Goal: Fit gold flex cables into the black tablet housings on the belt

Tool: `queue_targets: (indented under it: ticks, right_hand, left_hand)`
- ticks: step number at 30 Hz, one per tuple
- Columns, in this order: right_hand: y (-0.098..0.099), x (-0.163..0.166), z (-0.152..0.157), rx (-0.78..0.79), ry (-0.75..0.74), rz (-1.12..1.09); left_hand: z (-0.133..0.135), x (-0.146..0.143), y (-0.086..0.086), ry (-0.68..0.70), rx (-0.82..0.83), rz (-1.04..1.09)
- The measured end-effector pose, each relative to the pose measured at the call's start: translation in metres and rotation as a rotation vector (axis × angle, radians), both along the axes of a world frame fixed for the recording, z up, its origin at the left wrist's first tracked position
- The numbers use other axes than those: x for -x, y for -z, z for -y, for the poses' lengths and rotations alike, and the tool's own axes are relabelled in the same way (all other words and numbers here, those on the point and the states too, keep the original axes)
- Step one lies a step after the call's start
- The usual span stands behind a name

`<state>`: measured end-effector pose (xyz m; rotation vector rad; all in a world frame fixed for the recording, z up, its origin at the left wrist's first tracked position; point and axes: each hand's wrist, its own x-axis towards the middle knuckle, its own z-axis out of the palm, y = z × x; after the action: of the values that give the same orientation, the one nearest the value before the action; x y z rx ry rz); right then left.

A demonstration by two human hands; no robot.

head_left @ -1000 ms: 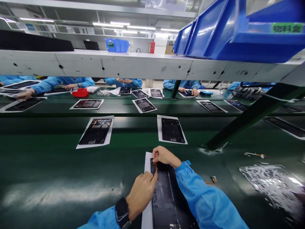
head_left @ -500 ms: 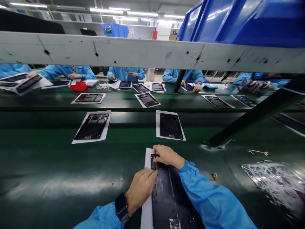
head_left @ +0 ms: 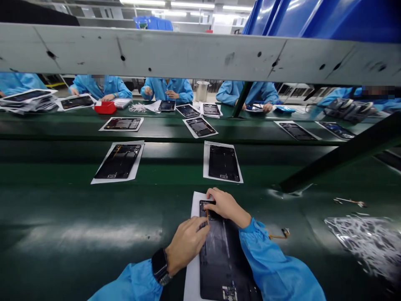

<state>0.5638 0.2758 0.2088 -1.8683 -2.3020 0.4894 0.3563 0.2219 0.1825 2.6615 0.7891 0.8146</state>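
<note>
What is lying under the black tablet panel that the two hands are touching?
Under the black tablet panel lies a white sheet, visible along its left side and far edge. The left hand, right hand and sleeve cover the rest.

head-worn view, forward and down over green conveyor [head_left: 78, 234]
</note>
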Motion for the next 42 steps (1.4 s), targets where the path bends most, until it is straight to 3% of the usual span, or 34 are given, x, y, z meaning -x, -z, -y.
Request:
queue_targets:
  ticks: [13, 42]
  right_hand:
    - [-0.0057, -0.0052, -0.0069, 0.077, -0.003, -0.064]
    - [-0.0027, -0.0078, -0.0089, 0.100, -0.009, -0.069]
  left_hand:
    - [0.0003, 0.0024, 0.0032, 0.106, -0.113, -0.082]
    - [0.0030, 0.0049, 0.0002, 0.112, -0.117, -0.181]
